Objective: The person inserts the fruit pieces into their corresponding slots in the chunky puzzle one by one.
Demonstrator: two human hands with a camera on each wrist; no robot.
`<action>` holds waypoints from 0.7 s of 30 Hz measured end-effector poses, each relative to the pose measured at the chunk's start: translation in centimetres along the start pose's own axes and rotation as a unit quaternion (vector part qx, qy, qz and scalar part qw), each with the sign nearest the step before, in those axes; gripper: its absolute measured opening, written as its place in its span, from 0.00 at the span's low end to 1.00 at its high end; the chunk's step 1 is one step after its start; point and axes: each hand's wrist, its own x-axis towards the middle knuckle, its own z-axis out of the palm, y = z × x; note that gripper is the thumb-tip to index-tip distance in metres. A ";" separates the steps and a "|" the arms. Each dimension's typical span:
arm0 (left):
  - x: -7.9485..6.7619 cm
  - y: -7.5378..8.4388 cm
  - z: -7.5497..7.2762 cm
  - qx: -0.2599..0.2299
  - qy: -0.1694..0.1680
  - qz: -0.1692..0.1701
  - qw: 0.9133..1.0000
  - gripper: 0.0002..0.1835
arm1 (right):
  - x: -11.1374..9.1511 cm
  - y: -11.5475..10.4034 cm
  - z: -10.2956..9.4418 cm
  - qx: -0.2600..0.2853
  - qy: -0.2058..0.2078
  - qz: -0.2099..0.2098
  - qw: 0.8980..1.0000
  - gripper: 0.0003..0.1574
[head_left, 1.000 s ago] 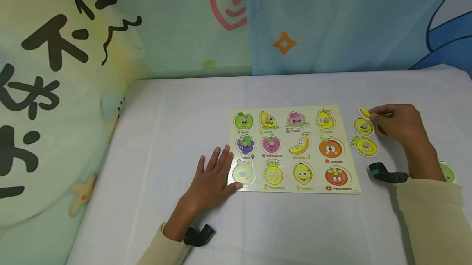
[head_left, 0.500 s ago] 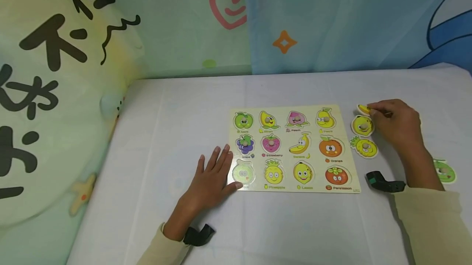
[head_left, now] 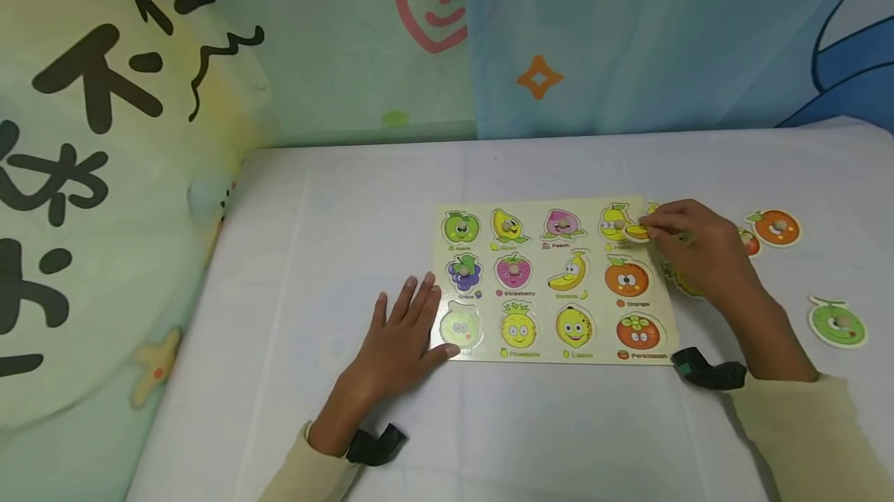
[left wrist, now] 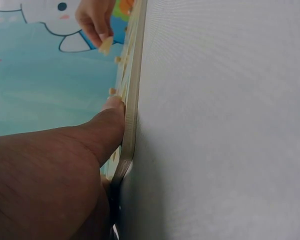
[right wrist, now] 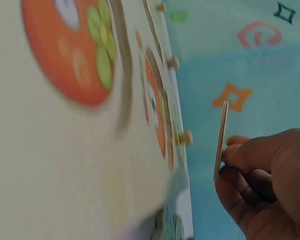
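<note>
And here's the right hand (head_left: 708, 254), thumb and fingertips pinching a yellow fruit piece (head_left: 636, 233) above the upper right corner of the wooden fruit puzzle board (head_left: 546, 316), right by its pear piece (head_left: 613, 223)! The right wrist view has that yellow piece edge-on, clear of the board. Over at the board's left edge, the left hand (head_left: 394, 347) lies with fingers extended, touching the lower left corner. Off the board's right side: an orange piece (head_left: 777, 228), a red piece (head_left: 750, 242) partly hidden, and a round green fruit piece (head_left: 838, 323) nearer the wearer.
</note>
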 end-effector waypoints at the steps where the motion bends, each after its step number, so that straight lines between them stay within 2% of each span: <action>1: 0.0 0.0 0.0 0.000 0.000 0.000 1.000 0.45 | -0.1 -0.3 0.2 0.003 -0.005 -0.012 1.000 0.13; 9: 0.0 0.1 -0.1 0.001 0.000 -0.002 1.000 0.45 | -0.7 -2.4 1.8 0.048 -0.094 -0.044 0.993 0.11; 14: 0.0 0.2 -0.2 0.001 0.000 -0.001 1.000 0.45 | -1.0 -3.0 3.2 0.061 -0.129 -0.071 0.987 0.11; 17: 0.0 0.2 -0.2 0.001 0.001 0.000 1.000 0.45 | -1.1 -3.1 3.9 0.070 -0.150 -0.067 0.984 0.11; 21: 0.1 0.1 -0.1 -0.001 -0.002 -0.003 1.000 0.45 | -1.1 -3.6 4.2 0.075 -0.156 -0.066 0.983 0.12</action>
